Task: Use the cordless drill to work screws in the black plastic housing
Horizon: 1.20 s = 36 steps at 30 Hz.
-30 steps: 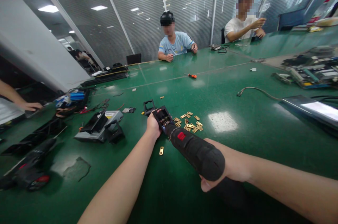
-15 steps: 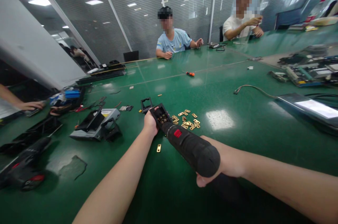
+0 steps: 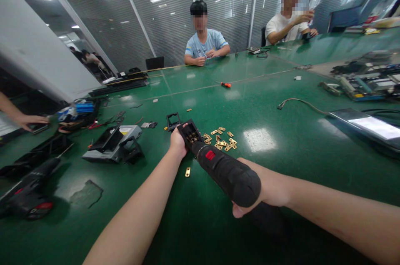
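My right hand is wrapped round the grip of a black power screwdriver with a red mark, its tip pointing away from me. My left hand is closed on a small black open-topped part with brass contacts inside, held against the table at the tool's tip. Several small brass plates lie scattered just right of that part. One more brass plate lies beside my left forearm.
A grey drive casing with black brackets sits to the left, a second black power tool at the near left. A small black frame lies beyond my left hand. Circuit boards, a cable and an orange screwdriver lie farther off. Two people sit across the table; another person's hand rests at far left.
The view has shifted slightly. My hands, the tool and the black part stay together in the same pose. The people opposite have moved their hands.
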{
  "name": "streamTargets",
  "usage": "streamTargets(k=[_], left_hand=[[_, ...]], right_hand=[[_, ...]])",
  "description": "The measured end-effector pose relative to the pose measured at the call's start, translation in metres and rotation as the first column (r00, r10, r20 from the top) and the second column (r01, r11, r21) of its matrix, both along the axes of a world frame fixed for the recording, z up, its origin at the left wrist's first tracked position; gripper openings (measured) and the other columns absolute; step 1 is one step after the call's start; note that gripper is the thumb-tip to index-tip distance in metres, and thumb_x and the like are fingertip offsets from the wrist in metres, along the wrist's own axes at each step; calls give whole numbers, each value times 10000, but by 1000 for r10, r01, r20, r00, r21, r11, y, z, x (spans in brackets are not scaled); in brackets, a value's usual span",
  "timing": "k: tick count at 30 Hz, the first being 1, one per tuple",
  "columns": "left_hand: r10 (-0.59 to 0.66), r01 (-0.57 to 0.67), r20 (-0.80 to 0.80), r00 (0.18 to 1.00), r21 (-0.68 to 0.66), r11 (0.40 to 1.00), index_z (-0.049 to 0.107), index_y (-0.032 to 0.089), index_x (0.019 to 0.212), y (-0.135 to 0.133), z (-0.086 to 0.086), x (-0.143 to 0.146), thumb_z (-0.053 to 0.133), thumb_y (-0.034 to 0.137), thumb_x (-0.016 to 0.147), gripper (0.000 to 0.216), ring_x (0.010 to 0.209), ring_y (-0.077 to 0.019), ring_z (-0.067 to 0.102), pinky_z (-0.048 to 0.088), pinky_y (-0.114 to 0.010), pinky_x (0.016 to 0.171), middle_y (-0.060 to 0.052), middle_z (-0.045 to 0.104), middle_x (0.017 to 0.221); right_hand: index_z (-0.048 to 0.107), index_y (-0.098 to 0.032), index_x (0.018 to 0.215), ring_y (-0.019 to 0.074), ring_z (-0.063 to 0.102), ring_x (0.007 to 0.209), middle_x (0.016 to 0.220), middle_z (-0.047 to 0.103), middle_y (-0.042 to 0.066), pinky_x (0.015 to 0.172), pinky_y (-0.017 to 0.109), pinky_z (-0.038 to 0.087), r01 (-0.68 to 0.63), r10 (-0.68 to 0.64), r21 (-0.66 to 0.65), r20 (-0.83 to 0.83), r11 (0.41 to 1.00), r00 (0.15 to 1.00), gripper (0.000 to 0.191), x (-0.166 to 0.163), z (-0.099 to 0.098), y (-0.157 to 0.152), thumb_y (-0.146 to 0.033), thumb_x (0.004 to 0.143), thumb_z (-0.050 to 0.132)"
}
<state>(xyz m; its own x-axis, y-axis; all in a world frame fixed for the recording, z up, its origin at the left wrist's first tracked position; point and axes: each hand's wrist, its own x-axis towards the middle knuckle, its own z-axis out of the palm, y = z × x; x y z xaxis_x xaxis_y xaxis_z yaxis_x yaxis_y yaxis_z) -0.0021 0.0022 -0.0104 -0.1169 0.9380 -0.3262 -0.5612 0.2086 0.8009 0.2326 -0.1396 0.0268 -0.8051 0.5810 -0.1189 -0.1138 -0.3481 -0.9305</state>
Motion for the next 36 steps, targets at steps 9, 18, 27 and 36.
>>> streamTargets(k=[9, 18, 27, 36], left_hand=[[11, -11, 13, 1000, -23, 1000, 684, 144, 1062, 0, 1, 1, 572, 298, 820, 308, 614, -260, 707, 602, -411, 656, -64, 716, 694], [-12, 12, -8, 1000, 2, 1000, 668, 149, 973, -1, 1, 1, 554, 286, 823, 232, 584, -257, 696, 580, -387, 589, -74, 708, 681], [-18, 18, 1, 1000, -13, 1000, 683, 146, 955, -2, 2, 1, 564, 303, 825, 236, 598, -263, 708, 592, -398, 599, -83, 721, 692], [-11, 11, 8, 1000, -22, 1000, 688, 149, 949, -2, 3, 1, 559, 303, 812, 243, 599, -264, 705, 590, -403, 605, -81, 722, 693]], right_hand=[[701, -131, 688, 154, 691, 558, 635, 730, -1, 525, 224, 547, 10, -10, -36, 0, 999, 1000, 319, 1, -1, 0, -109, 521, 973], [705, -124, 716, 149, 690, 559, 650, 746, 7, 542, 224, 543, 7, -7, -27, -13, 1000, 1000, 305, 3, -2, 0, -77, 545, 954], [698, -133, 703, 163, 704, 580, 657, 745, 3, 554, 246, 574, -10, 11, -47, 2, 999, 1000, 303, 1, 1, -2, -106, 541, 952], [708, -134, 760, 161, 699, 567, 656, 752, -1, 561, 246, 567, -5, 4, -42, -2, 999, 1000, 332, 1, 2, 0, -81, 538, 950]])
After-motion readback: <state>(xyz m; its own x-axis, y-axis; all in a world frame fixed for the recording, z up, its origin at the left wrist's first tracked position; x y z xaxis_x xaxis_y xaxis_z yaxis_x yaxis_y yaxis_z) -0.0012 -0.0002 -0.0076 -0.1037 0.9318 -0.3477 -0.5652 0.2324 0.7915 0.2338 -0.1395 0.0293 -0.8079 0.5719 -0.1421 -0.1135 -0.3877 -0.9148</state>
